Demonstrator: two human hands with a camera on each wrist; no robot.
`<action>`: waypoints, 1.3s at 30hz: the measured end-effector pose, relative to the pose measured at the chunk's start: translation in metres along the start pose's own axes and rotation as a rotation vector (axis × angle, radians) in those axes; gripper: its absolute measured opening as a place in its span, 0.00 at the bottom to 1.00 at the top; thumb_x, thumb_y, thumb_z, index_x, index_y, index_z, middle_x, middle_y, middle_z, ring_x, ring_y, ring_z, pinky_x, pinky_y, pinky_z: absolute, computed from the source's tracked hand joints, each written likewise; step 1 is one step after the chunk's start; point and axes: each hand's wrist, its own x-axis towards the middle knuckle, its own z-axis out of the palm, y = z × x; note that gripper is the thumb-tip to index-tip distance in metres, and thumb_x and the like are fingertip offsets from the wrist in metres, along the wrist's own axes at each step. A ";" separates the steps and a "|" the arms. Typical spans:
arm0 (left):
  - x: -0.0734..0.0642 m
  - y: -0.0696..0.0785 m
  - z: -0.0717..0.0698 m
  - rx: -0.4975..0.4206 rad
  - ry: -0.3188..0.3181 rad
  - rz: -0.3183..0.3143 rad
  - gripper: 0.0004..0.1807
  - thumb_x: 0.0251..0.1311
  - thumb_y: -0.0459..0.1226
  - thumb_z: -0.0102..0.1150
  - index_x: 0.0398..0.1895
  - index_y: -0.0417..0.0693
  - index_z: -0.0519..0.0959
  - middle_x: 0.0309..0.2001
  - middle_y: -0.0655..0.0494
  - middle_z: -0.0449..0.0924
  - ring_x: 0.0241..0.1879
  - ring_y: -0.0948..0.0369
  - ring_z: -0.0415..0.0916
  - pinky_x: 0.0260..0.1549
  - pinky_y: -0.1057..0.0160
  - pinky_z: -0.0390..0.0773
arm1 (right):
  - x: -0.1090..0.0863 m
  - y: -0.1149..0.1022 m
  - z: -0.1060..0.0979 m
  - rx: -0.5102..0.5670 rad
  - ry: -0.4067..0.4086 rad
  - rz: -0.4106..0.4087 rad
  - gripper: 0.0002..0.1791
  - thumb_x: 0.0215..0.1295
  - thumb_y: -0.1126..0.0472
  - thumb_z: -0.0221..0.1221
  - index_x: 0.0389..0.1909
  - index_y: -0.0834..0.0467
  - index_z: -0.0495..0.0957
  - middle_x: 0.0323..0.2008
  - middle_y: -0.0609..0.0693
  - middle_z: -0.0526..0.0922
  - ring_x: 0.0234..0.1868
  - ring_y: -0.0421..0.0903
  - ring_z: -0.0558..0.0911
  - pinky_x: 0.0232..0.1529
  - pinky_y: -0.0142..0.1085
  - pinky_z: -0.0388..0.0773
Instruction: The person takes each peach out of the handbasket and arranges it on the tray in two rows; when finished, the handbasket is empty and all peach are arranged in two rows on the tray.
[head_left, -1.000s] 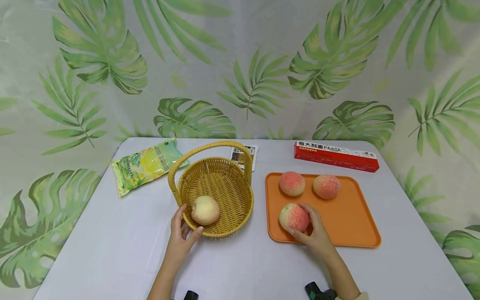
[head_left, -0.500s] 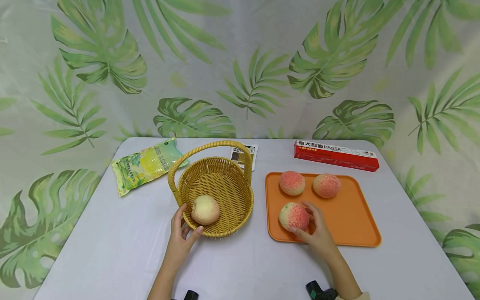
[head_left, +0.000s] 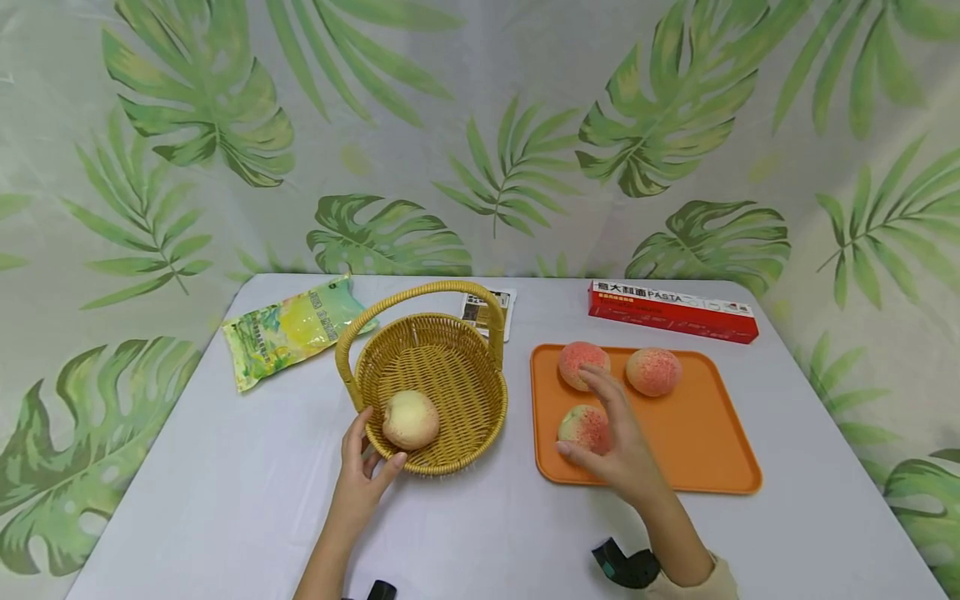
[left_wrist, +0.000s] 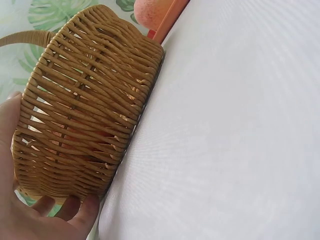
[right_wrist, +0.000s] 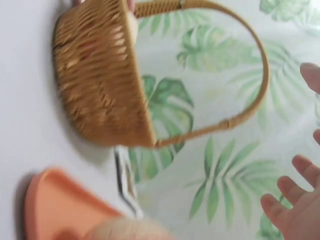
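Note:
A wicker basket with a tall arched handle stands on the table, with one pale peach lying inside. My left hand grips the basket's near left side, thumb at the rim and fingers along the woven wall. On the orange tray lies a pink-and-cream peach at the front left. Over its right side is my right hand, fingers spread and holding nothing, partly hiding it. In the right wrist view the fingers are apart from the peach.
Two more peaches, a left one and a right one, sit at the tray's back. Behind the tray lies a red pasta box. A green-yellow packet is left of the basket, and a small white pouch lies behind it.
My right hand has let go of the front peach and lifted, its fingers spreading apart. The peach stays on the tray. My left hand and the basket have not moved.

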 end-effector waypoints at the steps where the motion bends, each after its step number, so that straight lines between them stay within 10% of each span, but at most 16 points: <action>1: 0.001 -0.004 0.000 0.002 0.001 0.000 0.42 0.57 0.31 0.57 0.69 0.46 0.43 0.67 0.44 0.35 0.62 0.45 0.46 0.56 0.56 0.57 | 0.005 -0.004 0.003 0.010 -0.019 -0.012 0.45 0.37 0.77 0.67 0.60 0.70 0.56 0.61 0.63 0.57 0.64 0.42 0.54 0.61 0.33 0.53; 8: 0.002 -0.016 -0.001 0.016 0.013 0.034 0.42 0.57 0.34 0.58 0.69 0.50 0.44 0.67 0.47 0.37 0.62 0.47 0.48 0.54 0.71 0.60 | 0.034 -0.009 0.039 0.153 -0.181 -0.076 0.47 0.42 0.76 0.66 0.64 0.67 0.53 0.64 0.61 0.54 0.65 0.48 0.53 0.62 0.42 0.54; 18: 0.001 -0.011 0.000 0.005 0.004 0.025 0.42 0.57 0.32 0.57 0.69 0.48 0.44 0.67 0.46 0.36 0.62 0.46 0.47 0.52 0.76 0.59 | 0.050 0.003 0.084 0.203 -0.403 0.111 0.46 0.51 0.64 0.65 0.68 0.55 0.50 0.67 0.52 0.52 0.66 0.45 0.50 0.61 0.51 0.49; 25: 0.001 -0.005 0.001 0.033 0.002 0.026 0.41 0.58 0.32 0.56 0.69 0.45 0.43 0.67 0.45 0.36 0.62 0.45 0.47 0.56 0.57 0.58 | 0.057 0.022 0.101 0.158 -0.464 0.063 0.47 0.51 0.60 0.65 0.68 0.53 0.49 0.67 0.51 0.51 0.66 0.45 0.51 0.61 0.50 0.52; 39: 0.002 -0.013 0.000 0.034 0.001 0.032 0.42 0.58 0.32 0.56 0.69 0.47 0.42 0.67 0.45 0.36 0.63 0.46 0.46 0.56 0.54 0.58 | 0.068 0.052 0.122 0.143 -0.547 0.081 0.49 0.48 0.53 0.68 0.68 0.46 0.48 0.66 0.43 0.53 0.64 0.49 0.56 0.59 0.48 0.57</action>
